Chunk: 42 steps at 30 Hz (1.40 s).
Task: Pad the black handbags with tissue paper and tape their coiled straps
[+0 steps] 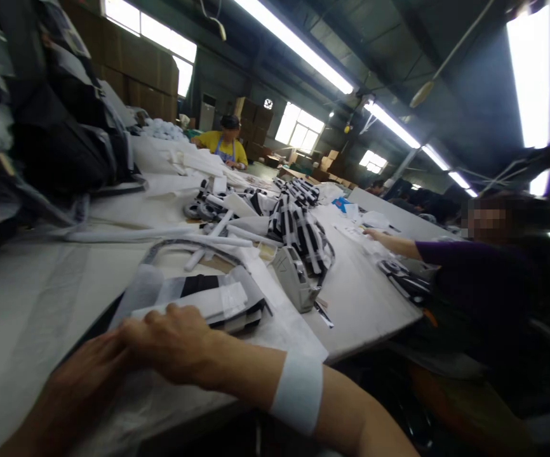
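A folded piece of black-and-white checked fabric (199,285) lies at the near edge of the table, with a pale strip along its front and a dark strap curving behind it. My right hand (173,343) has its fingers bent over the fabric's near left side, closed on it. A light band (298,390) circles my right forearm. Against the right hand, at the same corner, is my left hand (84,374); its fingertips are mostly hidden and dim. A grey tape dispenser (296,279) stands just beyond the fabric.
Checked bags (298,228) and white rolled tubes (208,240) are heaped mid-table. Dark bags (65,120) pile up at left. A pair of scissors (323,314) lies by the dispenser. A co-worker's arm (399,246) reaches in from the right; another person (225,146) is at the far end.
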### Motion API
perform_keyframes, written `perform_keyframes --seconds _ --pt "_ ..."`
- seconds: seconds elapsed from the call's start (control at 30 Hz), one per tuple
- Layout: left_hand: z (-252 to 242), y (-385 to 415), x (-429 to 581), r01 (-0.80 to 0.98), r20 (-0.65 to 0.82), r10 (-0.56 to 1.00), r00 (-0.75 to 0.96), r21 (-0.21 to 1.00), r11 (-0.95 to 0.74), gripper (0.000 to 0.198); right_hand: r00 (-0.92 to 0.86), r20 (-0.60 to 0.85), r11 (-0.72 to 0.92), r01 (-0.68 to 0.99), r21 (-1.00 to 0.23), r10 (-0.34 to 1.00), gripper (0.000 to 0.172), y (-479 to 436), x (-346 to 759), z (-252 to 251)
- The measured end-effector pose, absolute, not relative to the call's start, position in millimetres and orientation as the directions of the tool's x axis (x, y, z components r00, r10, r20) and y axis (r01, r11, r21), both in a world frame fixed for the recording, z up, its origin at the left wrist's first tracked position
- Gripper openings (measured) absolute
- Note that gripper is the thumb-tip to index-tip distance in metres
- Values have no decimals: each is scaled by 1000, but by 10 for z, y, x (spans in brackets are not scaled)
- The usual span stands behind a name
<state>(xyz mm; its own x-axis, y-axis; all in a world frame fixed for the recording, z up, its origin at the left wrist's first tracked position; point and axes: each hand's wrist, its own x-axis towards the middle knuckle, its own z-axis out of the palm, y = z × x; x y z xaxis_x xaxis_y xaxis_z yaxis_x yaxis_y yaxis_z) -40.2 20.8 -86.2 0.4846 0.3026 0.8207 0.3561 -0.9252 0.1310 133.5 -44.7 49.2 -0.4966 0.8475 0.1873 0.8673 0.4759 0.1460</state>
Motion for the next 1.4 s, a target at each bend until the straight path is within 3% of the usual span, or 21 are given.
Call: perform_keyframes --seconds 0.1,0.23,0.33,0.43,0.53,0.6,0.73,0.97,1.27,1.4 --pt "-745 135 -428 409 748 320 581 71 -910 34 -410 163 427 900 -90 898 21 -722 1466 615" --pt "-604 61 -365 497 703 366 610 20 -867 28 -503 144 523 824 -217 852 28 -1150 1605 208" --pt "-561 21 -335 502 711 360 604 12 -865 28 -618 254 661 736 -147 744 47 -1384 1524 -253" --pt "-547 -6 -342 505 715 361 598 14 -863 29 -608 417 702 703 -113 676 36 -1398 1360 -526" --pt "-538 -10 -352 500 713 368 597 27 -866 30 -486 577 716 641 -275 657 25 -1274 1255 -549" --pt "-529 -9 -350 498 706 374 602 35 -867 29 -383 623 707 564 -427 682 27 -1205 1253 -480" --pt "-513 -29 -324 511 694 391 604 39 -858 27 -247 564 605 482 -634 788 30 -1188 1360 -348" --pt "-529 -98 -287 522 696 399 597 42 -852 24 -225 380 441 413 -797 897 21 -1296 1419 -358" --pt "-488 -181 -265 565 668 442 599 39 -825 23 -209 286 351 442 -825 935 23 -995 1493 97" --pt "-452 -303 -271 597 635 540 553 150 -788 32 -205 237 311 525 -792 950 16 -626 1559 323"
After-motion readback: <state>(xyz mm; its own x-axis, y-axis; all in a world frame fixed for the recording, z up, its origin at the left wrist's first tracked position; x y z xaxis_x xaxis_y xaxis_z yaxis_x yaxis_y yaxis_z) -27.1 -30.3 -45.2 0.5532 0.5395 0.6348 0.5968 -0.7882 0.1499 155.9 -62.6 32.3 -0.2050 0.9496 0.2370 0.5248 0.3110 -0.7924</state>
